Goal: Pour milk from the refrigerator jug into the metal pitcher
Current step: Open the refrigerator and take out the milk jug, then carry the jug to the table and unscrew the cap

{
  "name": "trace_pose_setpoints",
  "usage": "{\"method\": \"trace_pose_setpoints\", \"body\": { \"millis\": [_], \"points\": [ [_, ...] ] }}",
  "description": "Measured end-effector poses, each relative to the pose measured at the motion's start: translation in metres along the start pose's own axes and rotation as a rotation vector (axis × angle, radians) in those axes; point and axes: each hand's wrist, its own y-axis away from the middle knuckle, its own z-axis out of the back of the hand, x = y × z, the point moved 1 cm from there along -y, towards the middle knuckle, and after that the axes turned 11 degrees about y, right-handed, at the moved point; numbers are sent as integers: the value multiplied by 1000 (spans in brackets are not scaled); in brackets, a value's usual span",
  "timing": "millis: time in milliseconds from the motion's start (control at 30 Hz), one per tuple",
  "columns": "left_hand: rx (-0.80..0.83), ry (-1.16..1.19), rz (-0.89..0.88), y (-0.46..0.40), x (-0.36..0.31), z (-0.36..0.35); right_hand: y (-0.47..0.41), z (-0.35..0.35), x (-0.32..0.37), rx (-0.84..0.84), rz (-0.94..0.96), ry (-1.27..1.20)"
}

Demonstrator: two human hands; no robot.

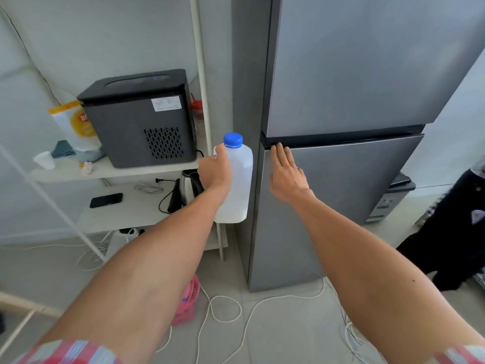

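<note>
While upright, jug (237,179) within left fingers (210,166).

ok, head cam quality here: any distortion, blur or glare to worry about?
Head view: strong wide-angle bowing, shelf posts and fridge edges lean. Soft daylight, no hard glare. Centre is sharp: milk jug, left hand, right hand. Sleeves at the bottom corners smear.

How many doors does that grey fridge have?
2: the upper door above the seam, and the lower door below it, its top edge touched by the right hand.
</note>
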Motion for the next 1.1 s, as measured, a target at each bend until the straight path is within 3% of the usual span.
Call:
{"method": "trace_pose_setpoints", "body": {
  "millis": [133,200,433,533,767,1100],
  "points": [
    [12,27,10,4,-6,-1,11,-8,10,-221,-19,-43],
    [29,40,10,6,-9,-2,24,-17,21,-216,-81,-238],
    [49,86,32,10,-17,-1,44,-38,59,351,-554,-1183],
    [84,69,26,13,-19,0,53,-30,64,496,-640,-1468],
    [236,49,13,22,-13,-11,72,-20,49,442,-767,-1559],
    [619,48,53,102,8,-66,157,-15,-16,113,-1064,-1599]
  ]
}}
